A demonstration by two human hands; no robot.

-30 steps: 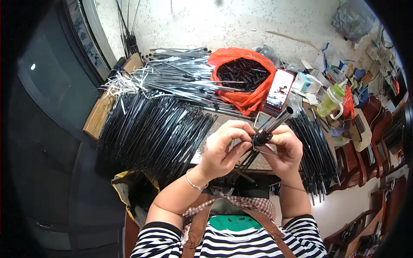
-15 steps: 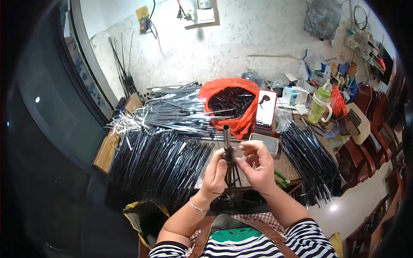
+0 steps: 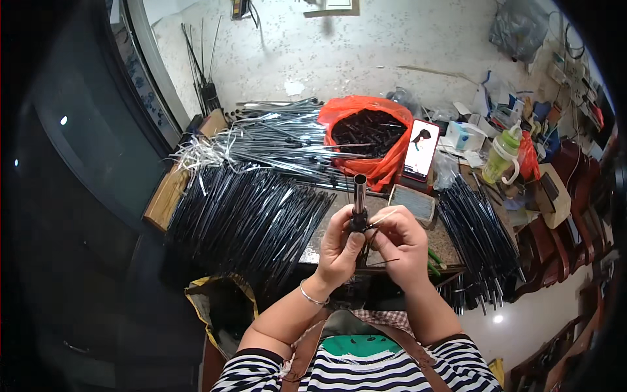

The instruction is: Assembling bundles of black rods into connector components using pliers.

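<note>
Standing upright now, the short dark metal tube with a black collar (image 3: pixel 358 199) is being gripped at its base by the left hand (image 3: pixel 339 251), having been tilted toward two o'clock a second earlier. The right hand (image 3: pixel 400 243) is pinching thin wire ribs (image 3: pixel 380 221) beside the collar. Fingers are hiding the joint; black rod bundles (image 3: pixel 248 219) are lying at nine o'clock.

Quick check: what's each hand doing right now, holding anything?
Left hand: closed around an upright dark metal tube.
Right hand: fingers pinched on a thin wire at the tube's collar.
</note>
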